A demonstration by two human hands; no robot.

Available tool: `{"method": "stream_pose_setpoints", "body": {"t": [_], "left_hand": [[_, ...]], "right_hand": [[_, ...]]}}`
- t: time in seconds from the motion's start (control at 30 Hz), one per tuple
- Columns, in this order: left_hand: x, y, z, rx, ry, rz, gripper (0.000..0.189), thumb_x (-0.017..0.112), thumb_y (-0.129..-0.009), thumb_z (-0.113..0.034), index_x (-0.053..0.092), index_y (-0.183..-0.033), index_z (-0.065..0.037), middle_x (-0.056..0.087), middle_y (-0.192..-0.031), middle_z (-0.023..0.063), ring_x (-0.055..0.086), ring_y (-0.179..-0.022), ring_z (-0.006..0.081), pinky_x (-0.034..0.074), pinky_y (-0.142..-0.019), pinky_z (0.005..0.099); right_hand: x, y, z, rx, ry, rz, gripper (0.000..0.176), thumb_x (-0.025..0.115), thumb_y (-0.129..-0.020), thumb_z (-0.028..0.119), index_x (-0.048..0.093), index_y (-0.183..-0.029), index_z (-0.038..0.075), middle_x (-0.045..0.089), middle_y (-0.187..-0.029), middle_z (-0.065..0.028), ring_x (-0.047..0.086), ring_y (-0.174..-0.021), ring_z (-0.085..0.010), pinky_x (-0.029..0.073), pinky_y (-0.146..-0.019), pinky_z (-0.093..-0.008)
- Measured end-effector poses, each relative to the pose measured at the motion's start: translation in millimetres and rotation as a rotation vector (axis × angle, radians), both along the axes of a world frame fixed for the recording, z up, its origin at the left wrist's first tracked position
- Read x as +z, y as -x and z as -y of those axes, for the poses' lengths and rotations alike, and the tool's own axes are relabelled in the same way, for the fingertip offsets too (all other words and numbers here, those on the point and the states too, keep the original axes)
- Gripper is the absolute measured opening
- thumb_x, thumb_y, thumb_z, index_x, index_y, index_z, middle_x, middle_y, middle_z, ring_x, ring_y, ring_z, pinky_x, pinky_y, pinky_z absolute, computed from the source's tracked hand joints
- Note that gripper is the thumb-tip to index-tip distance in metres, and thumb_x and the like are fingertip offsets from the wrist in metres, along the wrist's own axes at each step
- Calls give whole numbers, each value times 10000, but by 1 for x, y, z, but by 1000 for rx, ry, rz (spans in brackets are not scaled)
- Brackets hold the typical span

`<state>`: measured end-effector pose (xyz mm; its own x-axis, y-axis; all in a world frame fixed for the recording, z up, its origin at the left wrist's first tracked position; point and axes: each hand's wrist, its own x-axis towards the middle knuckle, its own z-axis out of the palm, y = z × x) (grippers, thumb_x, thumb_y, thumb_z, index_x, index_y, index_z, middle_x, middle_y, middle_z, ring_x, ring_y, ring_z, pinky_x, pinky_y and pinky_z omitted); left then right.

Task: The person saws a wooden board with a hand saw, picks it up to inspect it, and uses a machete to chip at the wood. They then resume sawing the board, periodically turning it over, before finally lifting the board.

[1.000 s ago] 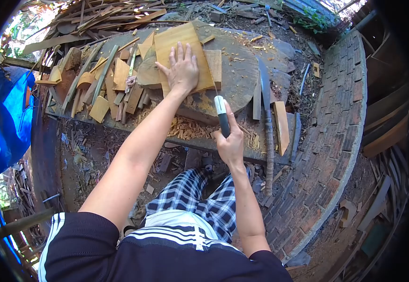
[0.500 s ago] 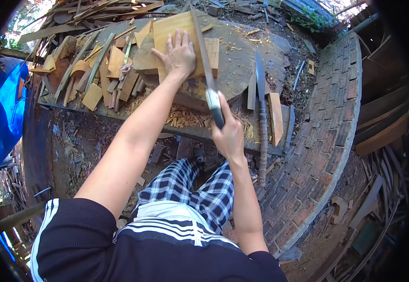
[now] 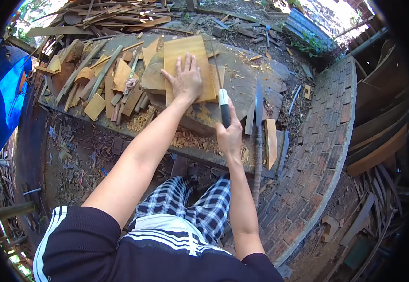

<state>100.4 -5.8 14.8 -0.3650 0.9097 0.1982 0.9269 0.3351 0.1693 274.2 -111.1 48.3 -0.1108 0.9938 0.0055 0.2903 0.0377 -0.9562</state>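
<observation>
My left hand [image 3: 186, 81] lies flat with fingers spread on a yellowish wooden board [image 3: 185, 48], which rests on a thick wooden block [image 3: 154, 77]. My right hand [image 3: 230, 134] is wrapped round the dark and white handle of a handsaw [image 3: 223, 101]. The saw's thin blade points away from me, along the board's right edge. Another light wood piece [image 3: 217, 77] shows partly under the board, near the blade. Right of the saw, a long-handled blade [image 3: 259, 105] lies with its tip pointing away.
Wood offcuts [image 3: 120, 75] lie in a row at the left of the bench. Shavings are scattered over the block and bench. A wood strip [image 3: 270, 141] lies at the bench's right end, beside a low brick wall [image 3: 319, 155]. A blue tarp [image 3: 0, 108] hangs far left.
The whole view has shifted, so the board and bench appear lower. My right hand and the saw have drawn back toward me relative to the board. My left hand stays on the board.
</observation>
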Motion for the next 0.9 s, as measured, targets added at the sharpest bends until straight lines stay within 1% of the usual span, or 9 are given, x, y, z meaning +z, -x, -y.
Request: {"method": "stream_pose_setpoints", "body": {"t": [0.07, 0.23, 0.37, 0.53, 0.57, 0.67, 0.77, 0.83, 0.9], "left_hand": [[0, -1, 1, 0, 9, -4, 510, 315, -1035, -355, 350, -1514, -182, 256, -1611, -28, 232, -1477, 249, 48, -1108, 750], [0, -2, 4, -12, -15, 45, 514, 307, -1028, -327, 357, -1507, -148, 262, -1610, 0, 226, -1481, 263, 18, -1103, 759], [0, -1, 3, -16, -33, 26, 506, 314, -1031, -318, 360, -1505, -147, 269, -1606, -2, 224, -1481, 259, 22, -1108, 755], [-4, -3, 1, -9, -68, 42, 503, 332, -1026, -313, 368, -1498, -144, 284, -1599, -1, 223, -1480, 250, 32, -1101, 763], [-5, -2, 1, -15, -72, 37, 501, 339, -1024, -313, 374, -1494, -143, 291, -1595, -2, 228, -1478, 247, 42, -1098, 767], [2, 2, 1, -28, -18, 31, 484, 373, -1015, -333, 409, -1473, -181, 330, -1570, -14, 289, -1435, 233, 85, -1079, 780], [14, 17, 1, -100, 27, 103, 464, 408, -1005, -358, 442, -1450, -229, 376, -1534, -27, 342, -1375, 216, 125, -1062, 786], [1, 19, 1, -102, -44, 85, 462, 419, -1000, -367, 449, -1445, -243, 393, -1519, -30, 353, -1353, 211, 131, -1057, 788], [-6, 19, 0, -97, -98, 77, 466, 424, -997, -363, 445, -1449, -252, 397, -1522, -32, 341, -1374, 218, 126, -1059, 787]], "right_hand": [[-3, 12, -5, 24, 44, -22, 804, 541, -752, 3, 378, -1510, 215, 678, -1135, -236, 703, -889, -301, 530, -788, -396], [2, 12, 4, 72, 31, 177, 808, 567, -765, 21, 338, -1514, 219, 672, -918, -303, 671, -804, -465, 526, -705, -493], [8, -11, 43, 115, 42, 245, 801, 571, -776, 18, 329, -1517, 202, 673, -894, -302, 671, -779, -469, 522, -671, -507], [4, -56, 106, 167, -19, 259, 829, 575, -738, -23, 357, -1513, 175, 676, -852, -272, 675, -715, -427, 520, -643, -461], [7, -61, 112, 154, 54, 247, 825, 546, -732, -34, 370, -1512, 172, 698, -896, -234, 686, -651, -353, 530, -639, -402], [19, -59, 92, 85, 0, 118, 828, 500, -729, -46, 368, -1517, 172, 710, -1078, -160, 641, -697, -165, 513, -657, -303], [27, -34, 48, 44, 50, 85, 791, 507, -755, -15, 373, -1511, 181, 689, -1114, -175, 644, -751, -202, 518, -739, -334], [30, -10, 10, 31, -105, 59, 766, 518, -772, 9, 375, -1509, 167, 678, -1103, -191, 654, -792, -225, 512, -758, -343], [46, 9, -18, 55, 105, 60, 749, 526, -782, 23, 378, -1506, 148, 679, -1081, -206, 671, -831, -249, 512, -766, -350]]}}
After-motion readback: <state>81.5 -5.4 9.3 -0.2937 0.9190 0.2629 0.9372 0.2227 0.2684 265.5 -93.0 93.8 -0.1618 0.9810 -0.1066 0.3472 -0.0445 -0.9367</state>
